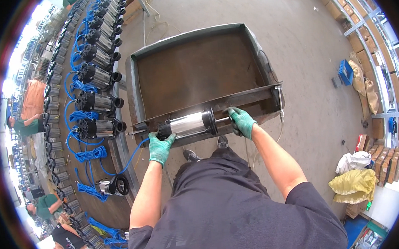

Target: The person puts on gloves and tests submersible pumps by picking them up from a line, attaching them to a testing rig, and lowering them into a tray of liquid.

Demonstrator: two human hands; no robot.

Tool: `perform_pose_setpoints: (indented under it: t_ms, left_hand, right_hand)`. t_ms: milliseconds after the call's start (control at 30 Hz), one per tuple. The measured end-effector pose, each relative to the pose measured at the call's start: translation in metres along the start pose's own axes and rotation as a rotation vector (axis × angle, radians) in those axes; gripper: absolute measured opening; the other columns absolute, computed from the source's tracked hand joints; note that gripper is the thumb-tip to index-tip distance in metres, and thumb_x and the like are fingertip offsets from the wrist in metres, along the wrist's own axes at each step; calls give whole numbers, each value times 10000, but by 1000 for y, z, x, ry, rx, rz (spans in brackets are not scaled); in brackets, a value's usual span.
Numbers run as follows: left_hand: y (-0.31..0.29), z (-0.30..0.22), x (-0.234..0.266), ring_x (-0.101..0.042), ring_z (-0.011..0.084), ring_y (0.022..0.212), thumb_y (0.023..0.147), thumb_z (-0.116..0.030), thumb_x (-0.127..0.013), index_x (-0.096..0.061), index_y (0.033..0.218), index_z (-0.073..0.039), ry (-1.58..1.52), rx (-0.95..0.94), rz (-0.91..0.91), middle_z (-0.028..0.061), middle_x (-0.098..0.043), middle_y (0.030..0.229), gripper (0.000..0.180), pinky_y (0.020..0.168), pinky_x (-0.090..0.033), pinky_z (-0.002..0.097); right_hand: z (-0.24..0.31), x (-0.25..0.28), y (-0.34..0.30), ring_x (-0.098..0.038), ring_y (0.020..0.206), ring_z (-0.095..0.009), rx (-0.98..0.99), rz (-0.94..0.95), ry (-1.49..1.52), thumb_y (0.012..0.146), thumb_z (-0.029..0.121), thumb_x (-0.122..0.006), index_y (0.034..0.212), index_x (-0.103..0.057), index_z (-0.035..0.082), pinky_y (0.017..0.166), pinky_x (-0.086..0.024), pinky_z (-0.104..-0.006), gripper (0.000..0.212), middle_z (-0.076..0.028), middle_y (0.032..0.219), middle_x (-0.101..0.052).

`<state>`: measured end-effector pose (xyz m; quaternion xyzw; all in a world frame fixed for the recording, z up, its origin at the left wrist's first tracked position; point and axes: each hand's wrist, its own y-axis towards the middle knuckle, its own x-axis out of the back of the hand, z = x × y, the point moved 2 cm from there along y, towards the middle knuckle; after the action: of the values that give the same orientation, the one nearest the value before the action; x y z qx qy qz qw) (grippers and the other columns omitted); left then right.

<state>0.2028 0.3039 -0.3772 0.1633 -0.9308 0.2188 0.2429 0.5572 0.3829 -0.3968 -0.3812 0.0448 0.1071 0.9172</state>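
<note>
- A wide concrete floor [294, 53] is seen around the work, open to the right and beyond the tank; the row of shelves [374, 41] along the far right stands well apart.
- A large rusty steel tank [197, 71], open at the top, stands in front of the person, its near rim running as a flat ledge from lower left to upper right.
- To the left, a long table [117, 172] is loaded with a line of finished pumps [98, 102], each with a coiled blue cable [87, 154]; it lies just beside the tank's left wall, so room on that side is judged tight.
- The pump [188, 124], a shiny steel cylinder with black end caps, is held lying level along the near ledge of the tank, touching or just above it; which cannot be told.
- The step in hand is judged to be carrying the pump over the rim, at the tank's edge.
- The left hand [160, 146], in a green glove, is closed under the pump's left cap, where the blue cable leaves.
- The right hand [242, 121], also gloved, is wrapped about the right end by its slim stub.
- A next move would call for a level lift clear of the ledge, with the trailing cable kept off the rim.
</note>
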Motion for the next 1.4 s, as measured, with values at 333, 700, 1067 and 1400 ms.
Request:
perform_pose_setpoints:
  t_ms: [333, 700, 1067, 1400]
  left_hand:
    - [0, 8, -2, -644, 164, 880, 798, -122, -942, -470, 1174, -14, -39, 6, 3, 95, -703, 1022, 613, 830, -569, 330]
    - [-7, 2, 2, -666, 156, 868, 821, -66, -913, -469, 1156, -5, -85, 9, -2, 102, -704, 1018, 560, 802, -586, 315]
    - [-5, 4, -4, -671, 161, 861, 826, -77, -911, -479, 1151, 3, -123, 15, -6, 105, -710, 1006, 547, 794, -591, 318]
    - [-7, 2, -4, -662, 168, 878, 828, -106, -918, -482, 1173, 9, -84, 14, -24, 105, -707, 1011, 567, 818, -578, 331]
  right_hand:
    - [19, -2, 19, -689, 538, -307, -184, -31, -581, 1073, 679, -358, 894, -676, -68, 547, -576, -416, 831, -200, 691, -688]
    - [12, 3, -6, -571, 578, -172, -117, 101, -214, 1097, 434, -541, 1239, -559, 30, 547, -515, -323, 428, -62, 842, -636]
    - [17, 3, -3, -657, 638, -194, -22, -3, -275, 1091, 284, -584, 1169, -708, 74, 574, -529, -338, 256, -95, 859, -716]
    - [7, 25, 1, -706, 879, -279, 589, 80, -730, 1043, 217, -644, 1219, -705, 61, 757, -589, -374, 243, -116, 1020, -721]
